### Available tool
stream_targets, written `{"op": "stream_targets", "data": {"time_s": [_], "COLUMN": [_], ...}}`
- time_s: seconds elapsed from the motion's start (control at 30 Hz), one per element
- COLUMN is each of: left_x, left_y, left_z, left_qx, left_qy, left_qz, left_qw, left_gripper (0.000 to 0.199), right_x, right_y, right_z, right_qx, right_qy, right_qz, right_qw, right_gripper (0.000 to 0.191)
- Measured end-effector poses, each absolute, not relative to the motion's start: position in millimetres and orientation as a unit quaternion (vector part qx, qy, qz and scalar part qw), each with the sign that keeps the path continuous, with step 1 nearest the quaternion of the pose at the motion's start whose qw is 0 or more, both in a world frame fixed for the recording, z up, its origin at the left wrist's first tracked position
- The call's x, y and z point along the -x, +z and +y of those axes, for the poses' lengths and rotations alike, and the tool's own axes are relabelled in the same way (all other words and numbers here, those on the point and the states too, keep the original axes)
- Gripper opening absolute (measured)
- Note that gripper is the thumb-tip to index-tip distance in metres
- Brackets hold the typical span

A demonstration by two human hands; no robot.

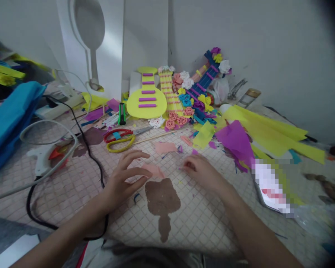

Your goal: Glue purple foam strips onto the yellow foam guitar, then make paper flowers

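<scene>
My left hand [127, 178] is over the quilted cloth with its fingers apart. Its fingertips rest at the edge of a small piece of pink crepe paper [155, 170]. To the right of that piece, my right hand [201, 171] has its fingers curled in against the thumb; whatever is between them is hidden. Another pink paper piece [166, 147] lies beyond, between the two hands. Scissors [120, 138] with red and yellow handles lie past my left hand. A brown patch [163, 197] marks the cloth close to me.
A yellow paper guitar [146, 102] with purple strips stands at the back, beside paper flowers [176, 121]. On the left are a glue gun [43, 158], a black cable [91, 149] and blue paper [9, 123]. Purple paper [234, 139], yellow paper [268, 130] and a phone [272, 188] lie right.
</scene>
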State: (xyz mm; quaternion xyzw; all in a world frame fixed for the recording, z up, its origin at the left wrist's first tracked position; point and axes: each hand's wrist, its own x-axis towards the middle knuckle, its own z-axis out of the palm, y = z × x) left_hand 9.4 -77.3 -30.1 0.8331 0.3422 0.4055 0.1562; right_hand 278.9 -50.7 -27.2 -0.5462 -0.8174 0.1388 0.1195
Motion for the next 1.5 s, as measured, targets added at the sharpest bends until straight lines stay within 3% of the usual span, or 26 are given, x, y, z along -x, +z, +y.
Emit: {"op": "stream_targets", "data": {"time_s": [0.17, 0.27, 0.37, 0.5, 0.63, 1.17, 1.5], "left_x": [-7, -4, -1, -1, -5, -19, -17], "left_y": [-37, -43, -47, -47, -44, -52, -54], "left_z": [-79, -82, -87, -89, -86, -81, -83], "left_qx": [-0.873, -0.874, -0.862, -0.857, -0.871, -0.873, -0.863], "left_qy": [0.32, 0.291, 0.28, 0.276, 0.272, 0.258, 0.281], "left_qz": [0.33, 0.363, 0.405, 0.421, 0.399, 0.38, 0.393], "left_qw": [0.162, 0.142, 0.122, 0.11, 0.095, 0.166, 0.15], "left_gripper": [0.016, 0.027, 0.023, 0.016, 0.006, 0.009, 0.01], "right_x": [-309, -297, -268, -237, -230, -241, -241], "right_y": [-9, -9, -22, -41, -48, -51, -54], "right_z": [-54, -67, -82, -87, -85, -82, -81], "right_qx": [0.633, 0.564, 0.478, 0.442, 0.412, 0.417, 0.428], "right_qy": [-0.075, 0.003, 0.109, 0.088, 0.048, 0.062, 0.143], "right_qz": [-0.762, -0.806, -0.843, -0.863, -0.876, -0.869, -0.846], "right_qw": [0.112, 0.178, 0.219, 0.228, 0.248, 0.258, 0.284], "right_gripper": [0.011, 0.01, 0.009, 0.02, 0.015, 0.011, 0.011]}}
